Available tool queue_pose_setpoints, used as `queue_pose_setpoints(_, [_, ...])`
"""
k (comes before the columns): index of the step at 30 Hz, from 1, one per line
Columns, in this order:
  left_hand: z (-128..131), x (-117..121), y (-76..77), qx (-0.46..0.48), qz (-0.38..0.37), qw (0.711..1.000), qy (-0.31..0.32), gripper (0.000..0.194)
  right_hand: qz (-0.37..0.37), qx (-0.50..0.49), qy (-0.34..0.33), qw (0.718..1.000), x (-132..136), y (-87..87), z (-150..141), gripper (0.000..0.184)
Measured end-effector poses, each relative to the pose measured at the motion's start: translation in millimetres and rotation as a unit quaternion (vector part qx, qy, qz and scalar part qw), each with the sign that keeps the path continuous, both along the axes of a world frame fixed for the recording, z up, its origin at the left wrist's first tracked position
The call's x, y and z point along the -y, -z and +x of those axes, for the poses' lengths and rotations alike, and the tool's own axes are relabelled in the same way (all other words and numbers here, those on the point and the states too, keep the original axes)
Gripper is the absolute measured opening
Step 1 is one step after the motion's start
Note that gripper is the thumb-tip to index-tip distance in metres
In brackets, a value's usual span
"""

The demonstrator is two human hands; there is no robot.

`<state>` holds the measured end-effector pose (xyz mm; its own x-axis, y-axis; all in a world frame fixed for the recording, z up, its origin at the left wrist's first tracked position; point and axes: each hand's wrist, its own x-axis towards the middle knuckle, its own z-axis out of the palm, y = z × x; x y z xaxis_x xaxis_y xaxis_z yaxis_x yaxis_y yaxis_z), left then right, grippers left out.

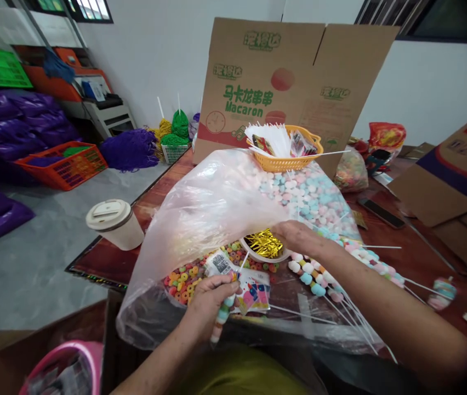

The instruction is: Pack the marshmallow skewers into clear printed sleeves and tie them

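Observation:
My left hand point(209, 303) is closed around a marshmallow skewer point(224, 314) in pastel colours, its white stick pointing up and away. My right hand point(293, 235) is at the right rim of a white bowl point(279, 258) of gold metallic twist ties point(265, 244); its fingertips are hard to make out. Printed plastic bags point(255, 291) lie just beyond my left hand. Colourful ring-shaped cereal point(182, 281) surrounds the bowl, partly under a large clear plastic bag point(200, 200). Several more marshmallow skewers point(313, 277) rest beneath my right forearm.
A yellow basket point(285, 163) of white sticks or strips stands behind, before a cardboard box point(258, 71). Wrapped pastel marshmallows point(307, 195) fill the middle back. A lidded cup point(115, 224) is at the table's left edge. A phone point(381, 213) lies right; a pink tub point(67, 365) sits low left.

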<state>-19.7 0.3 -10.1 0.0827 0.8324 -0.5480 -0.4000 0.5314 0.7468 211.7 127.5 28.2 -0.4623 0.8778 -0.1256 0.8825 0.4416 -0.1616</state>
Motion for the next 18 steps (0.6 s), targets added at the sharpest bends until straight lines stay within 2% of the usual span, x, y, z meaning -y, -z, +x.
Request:
queue_pose_setpoints(4, [9,3,-0.9,0.051,0.015,0.998,0.021,0.027,0.004,-0.083,0.025,0.996,52,-0.4,-5,0.034])
queue_pose_setpoints(6, [13,7,-3.1,0.069,0.025,0.997,0.028,0.026,-0.009,-0.127,0.031,0.991,83,8.2,-17,0.036])
queue_pose_setpoints(8, [16,11,-6.1,0.088,0.032,0.994,0.054,0.024,-0.042,-0.21,0.037,0.976,110,19.7,-32,0.03])
queue_pose_setpoints(11, [19,15,-9.8,0.118,0.03,0.988,0.092,0.023,-0.136,-0.38,0.069,0.912,137,34.5,-54,0.052])
queue_pose_setpoints(13, [20,17,-10.5,0.135,0.026,0.988,0.074,0.025,-0.197,-0.452,0.118,0.862,145,40.0,-62,0.057])
queue_pose_setpoints(15, [21,17,-9.7,0.143,0.023,0.988,0.049,0.025,-0.238,-0.49,0.161,0.823,148,41.3,-63,0.043])
queue_pose_setpoints(16, [21,16,-8.8,0.141,0.021,0.989,0.042,0.026,-0.241,-0.497,0.168,0.816,150,40.3,-61,0.031])
queue_pose_setpoints(18, [21,16,-6.3,0.122,0.015,0.992,0.026,0.027,-0.194,-0.494,0.158,0.832,153,35.5,-54,0.022])
